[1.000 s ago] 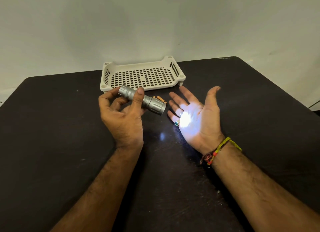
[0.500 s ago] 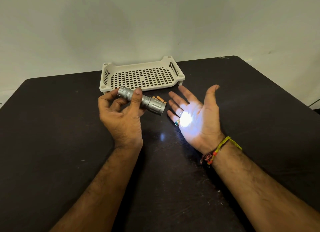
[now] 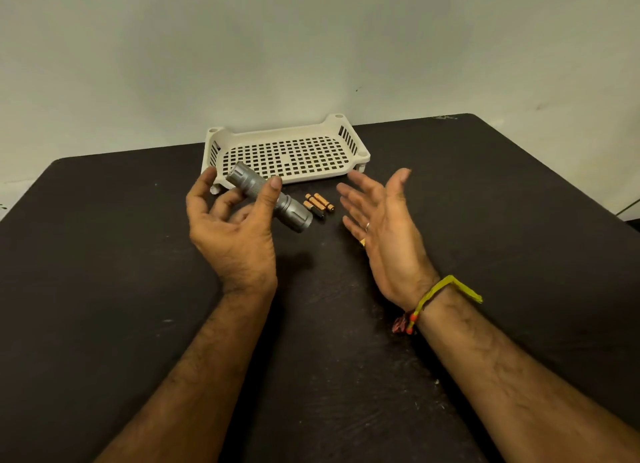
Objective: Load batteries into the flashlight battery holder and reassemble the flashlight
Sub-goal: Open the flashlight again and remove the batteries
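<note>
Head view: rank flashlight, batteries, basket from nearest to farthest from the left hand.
1. flashlight: held in the left hand.
2. batteries: on the table, just right of the flashlight's head.
3. basket: behind, at the table's far edge; its near-left corner comes close, so 2 and 3 are nearly tied.

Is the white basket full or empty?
Empty. Only the basket's bare holed floor shows. The batteries lie outside it on the table, and the flashlight is in the left hand.
</note>
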